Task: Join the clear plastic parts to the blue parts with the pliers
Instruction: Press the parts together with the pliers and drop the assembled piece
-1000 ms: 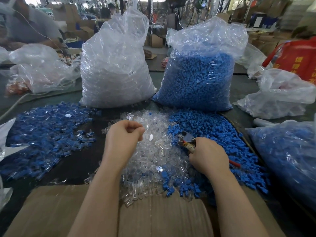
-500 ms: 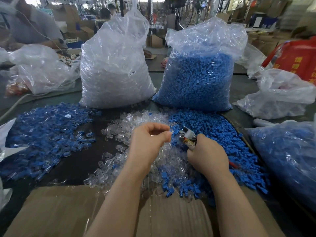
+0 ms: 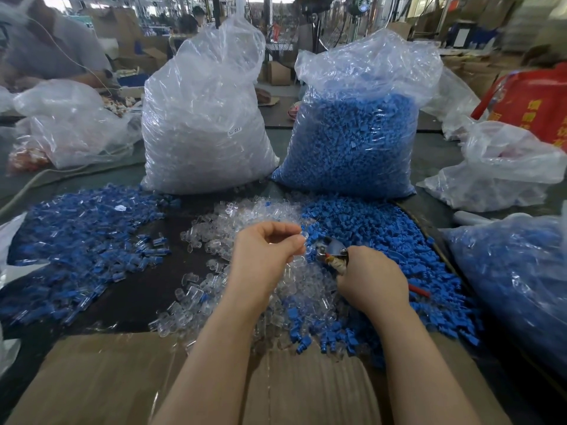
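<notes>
Cardboard flap (image 3: 101,381) nearest | left hand (image 3: 264,256) pinched a clear part (image 3: 302,237) over clear pile (image 3: 245,216) | right hand (image 3: 372,276) clenched pliers (image 3: 333,251) on blue pile (image 3: 383,228) | joined pieces (image 3: 76,228) left | clear-parts bag (image 3: 202,124), blue-parts bag (image 3: 356,133) behind.

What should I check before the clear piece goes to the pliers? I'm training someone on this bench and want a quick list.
1. Left hand has a clear part pinched at the fingertips: ok.
2. Right hand grips the pliers: ok.
3. Pliers nose points towards the left hand: ok.
4. Blue part already seated in the pliers: cannot tell, the nose is too small and dark.
5. Clear part turned the right way for joining: cannot tell, it blurs against the fingers.
6. Supply within reach: ok, loose clear parts and loose blue parts lie right by both hands.
</notes>
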A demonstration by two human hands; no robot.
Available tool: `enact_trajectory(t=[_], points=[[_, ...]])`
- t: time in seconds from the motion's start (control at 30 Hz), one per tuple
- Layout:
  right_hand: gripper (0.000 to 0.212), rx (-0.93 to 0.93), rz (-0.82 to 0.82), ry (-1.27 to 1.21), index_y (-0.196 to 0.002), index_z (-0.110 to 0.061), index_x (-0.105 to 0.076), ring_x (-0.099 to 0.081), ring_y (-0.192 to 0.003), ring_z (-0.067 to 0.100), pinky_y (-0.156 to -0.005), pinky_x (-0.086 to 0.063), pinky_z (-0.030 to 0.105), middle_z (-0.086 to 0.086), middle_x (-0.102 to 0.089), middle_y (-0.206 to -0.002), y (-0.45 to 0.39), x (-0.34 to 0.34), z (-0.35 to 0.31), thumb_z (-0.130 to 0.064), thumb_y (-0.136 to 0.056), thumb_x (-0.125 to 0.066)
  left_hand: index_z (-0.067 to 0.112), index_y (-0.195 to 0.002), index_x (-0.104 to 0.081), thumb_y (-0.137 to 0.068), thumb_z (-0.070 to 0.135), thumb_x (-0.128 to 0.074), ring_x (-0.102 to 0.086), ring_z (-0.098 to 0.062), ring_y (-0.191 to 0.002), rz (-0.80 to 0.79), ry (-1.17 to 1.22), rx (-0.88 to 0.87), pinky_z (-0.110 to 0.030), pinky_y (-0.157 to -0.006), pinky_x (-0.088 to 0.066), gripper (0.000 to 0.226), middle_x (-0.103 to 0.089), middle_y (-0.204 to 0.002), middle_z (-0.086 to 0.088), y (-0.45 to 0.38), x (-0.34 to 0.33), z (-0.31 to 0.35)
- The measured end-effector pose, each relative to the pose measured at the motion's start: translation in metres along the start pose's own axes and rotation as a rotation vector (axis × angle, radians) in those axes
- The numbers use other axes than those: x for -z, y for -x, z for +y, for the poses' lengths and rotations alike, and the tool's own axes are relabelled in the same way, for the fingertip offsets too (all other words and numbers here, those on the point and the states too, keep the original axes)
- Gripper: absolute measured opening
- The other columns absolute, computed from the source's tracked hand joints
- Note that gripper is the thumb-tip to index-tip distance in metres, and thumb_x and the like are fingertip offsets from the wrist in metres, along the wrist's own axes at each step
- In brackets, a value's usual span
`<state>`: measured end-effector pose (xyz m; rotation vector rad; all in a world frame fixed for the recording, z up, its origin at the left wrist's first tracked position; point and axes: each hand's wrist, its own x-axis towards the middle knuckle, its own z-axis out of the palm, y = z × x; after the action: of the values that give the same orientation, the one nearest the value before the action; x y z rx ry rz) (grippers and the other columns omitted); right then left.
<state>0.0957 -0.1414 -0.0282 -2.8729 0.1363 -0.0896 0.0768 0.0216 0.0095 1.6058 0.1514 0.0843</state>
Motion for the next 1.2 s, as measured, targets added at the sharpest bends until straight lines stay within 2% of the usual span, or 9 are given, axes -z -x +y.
enact_trajectory(t=[0.17,0.37,0.57,0.73,0.87,0.97,1.1,1.2], points=[[0.030,-0.019,0.082,-0.020,-0.069,-0.021,-0.039,-0.042,-0.057,0.015,-0.046,-0.026,0.029,-0.002,-0.048,-0.069,0.001,0.001,0.001,-0.026,-0.087,-0.063,0.013,-0.093,-0.072,-0.085,0.005,-0.073,-0.073,-0.010,-0.075,0.006,0.014,0.005,-0.016,-0.065,-0.054,0.012,-0.075,-0.082,-0.002,0.001,0.000,0.000],[0.027,-0.019,0.015,0.027,-0.070,-0.021,-0.039,-0.042,-0.057,0.015,-0.047,-0.028,0.030,-0.003,-0.047,-0.070,0.000,0.001,0.001,-0.021,-0.086,-0.060,0.013,-0.092,-0.071,-0.084,0.003,-0.073,-0.073,-0.010,-0.075,-0.008,0.037,0.009,-0.013,-0.063,-0.052,0.013,-0.075,-0.081,-0.002,0.000,0.000,0.000],[0.022,-0.022,-0.022,-0.013,-0.072,-0.020,-0.043,-0.051,-0.064,0.021,-0.056,-0.039,0.031,-0.001,-0.052,-0.072,0.000,0.001,-0.001,-0.022,-0.085,-0.061,0.014,-0.091,-0.071,-0.084,0.003,-0.074,-0.073,-0.011,-0.077,-0.003,0.029,-0.005,-0.017,-0.065,-0.053,0.013,-0.075,-0.080,-0.001,-0.001,0.001,-0.002],[0.024,-0.033,0.091,-0.070,-0.072,-0.020,-0.043,-0.044,-0.058,0.016,-0.046,-0.026,0.028,-0.001,-0.050,-0.069,0.000,0.002,-0.001,-0.028,-0.089,-0.057,0.014,-0.092,-0.071,-0.084,0.004,-0.074,-0.073,-0.011,-0.077,0.007,0.043,-0.003,-0.016,-0.064,-0.052,0.013,-0.076,-0.079,-0.001,-0.002,0.000,-0.003],[0.025,-0.039,0.181,-0.257,-0.072,-0.023,-0.045,-0.049,-0.060,0.015,-0.047,-0.028,0.029,-0.003,-0.054,-0.068,-0.005,0.013,-0.003,-0.035,-0.090,-0.056,0.013,-0.092,-0.071,-0.084,0.005,-0.074,-0.073,-0.011,-0.076,0.022,0.083,-0.006,-0.016,-0.064,-0.053,0.011,-0.076,-0.078,-0.001,-0.003,-0.001,-0.004],[0.022,0.036,0.234,-0.506,-0.071,-0.023,-0.051,-0.053,-0.063,0.011,-0.052,-0.038,0.029,-0.008,-0.058,-0.066,-0.002,0.018,-0.009,-0.035,-0.086,-0.063,0.013,-0.090,-0.071,-0.083,0.003,-0.074,-0.074,-0.013,-0.075,0.045,0.100,-0.025,-0.017,-0.064,-0.054,0.012,-0.076,-0.078,-0.003,-0.001,-0.005,-0.004],[0.010,0.065,0.224,-0.747,-0.075,-0.022,-0.062,-0.058,-0.064,0.012,-0.058,-0.047,0.033,-0.004,-0.063,-0.066,0.005,0.020,-0.018,-0.026,-0.080,-0.069,0.016,-0.088,-0.072,-0.081,0.003,-0.076,-0.074,-0.016,-0.078,0.099,0.077,-0.059,-0.023,-0.069,-0.056,0.016,-0.076,-0.076,-0.003,-0.001,-0.008,-0.005],[0.007,0.073,0.195,-0.891,-0.075,-0.021,-0.063,-0.056,-0.059,0.009,-0.060,-0.050,0.037,-0.004,-0.066,-0.071,0.008,0.020,-0.020,-0.022,-0.077,-0.070,0.019,-0.085,-0.074,-0.078,0.005,-0.079,-0.072,-0.009,-0.073,0.119,0.033,-0.090,-0.023,-0.070,-0.056,0.017,-0.075,-0.074,0.003,-0.002,-0.009,-0.004]])
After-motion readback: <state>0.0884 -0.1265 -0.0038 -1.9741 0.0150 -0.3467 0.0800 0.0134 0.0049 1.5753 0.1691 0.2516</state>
